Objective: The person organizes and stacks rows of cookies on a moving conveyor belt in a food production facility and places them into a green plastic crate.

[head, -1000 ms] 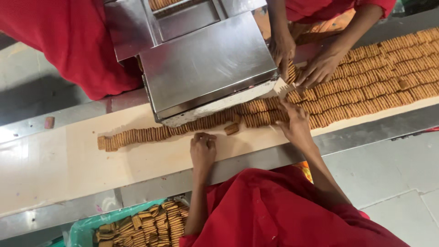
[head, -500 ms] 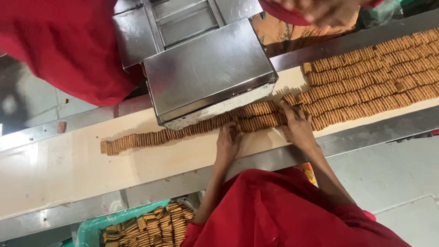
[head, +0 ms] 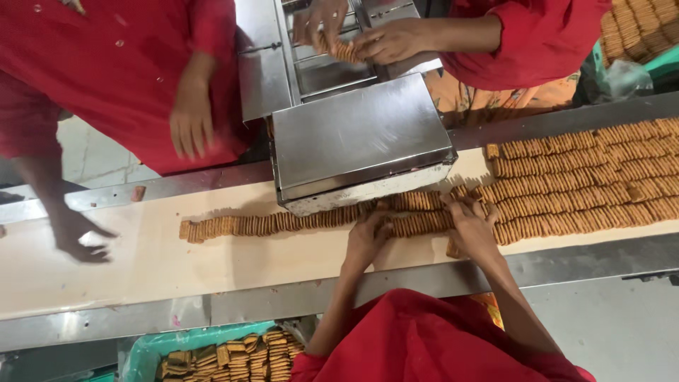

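Now both hands, left hand (head: 366,239) and right hand (head: 469,228), fingers spread, bracketing biscuit row (head: 417,223).

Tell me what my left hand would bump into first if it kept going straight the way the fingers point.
Your left hand points up across the belt, so it would likely meet the biscuit row at its fingertips first, then the steel machine housing just beyond.

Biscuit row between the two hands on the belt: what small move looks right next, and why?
Probably press the hands together and lift out that short stack. The left hand and right hand bracket a section of the biscuit row standing on edge on the belt, just in front of the steel machine housing. Fingers already rest on both ends.
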